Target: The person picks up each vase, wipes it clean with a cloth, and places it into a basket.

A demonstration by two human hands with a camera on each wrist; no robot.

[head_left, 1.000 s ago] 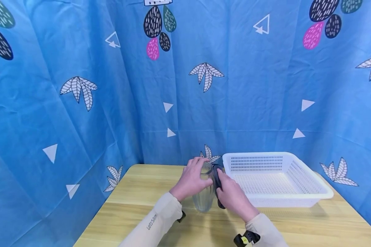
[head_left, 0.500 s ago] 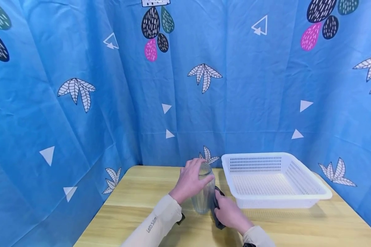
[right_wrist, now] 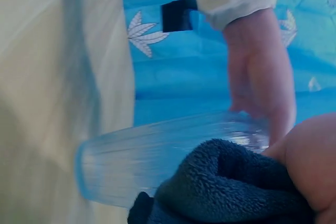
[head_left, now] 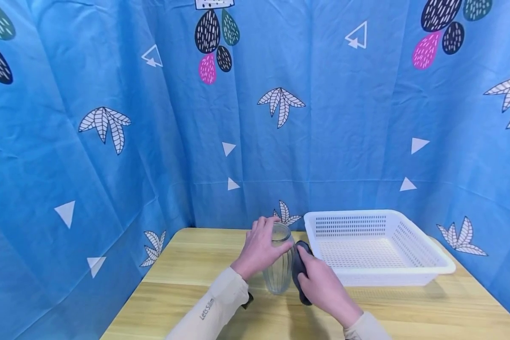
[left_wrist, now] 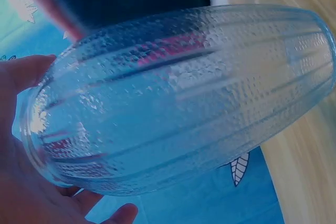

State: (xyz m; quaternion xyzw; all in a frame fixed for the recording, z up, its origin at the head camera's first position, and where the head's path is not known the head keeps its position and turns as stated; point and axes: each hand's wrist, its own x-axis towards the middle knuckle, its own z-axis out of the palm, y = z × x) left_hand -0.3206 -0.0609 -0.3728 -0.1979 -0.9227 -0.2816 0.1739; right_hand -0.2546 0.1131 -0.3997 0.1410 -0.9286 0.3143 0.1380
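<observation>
A clear ribbed glass vase (head_left: 277,277) stands nearly upright over the table. My left hand (head_left: 260,249) grips it near the rim, with fingers and thumb round its upper part. In the left wrist view the textured glass (left_wrist: 157,108) fills the middle. My right hand (head_left: 325,287) holds a dark cloth (head_left: 300,271) at the vase's right side. The right wrist view shows the cloth's fuzzy folds (right_wrist: 210,187) covering part of the glass. I cannot tell whether the vase's base touches the table.
A white perforated plastic basket (head_left: 391,271) stands right of the hands on the wooden table (head_left: 187,269). A blue patterned curtain (head_left: 272,156) hangs behind and along the sides.
My right hand and the cloth slid down along the vase's side, then came partway back up. The left hand keeps its grip on the vase, almost still.
</observation>
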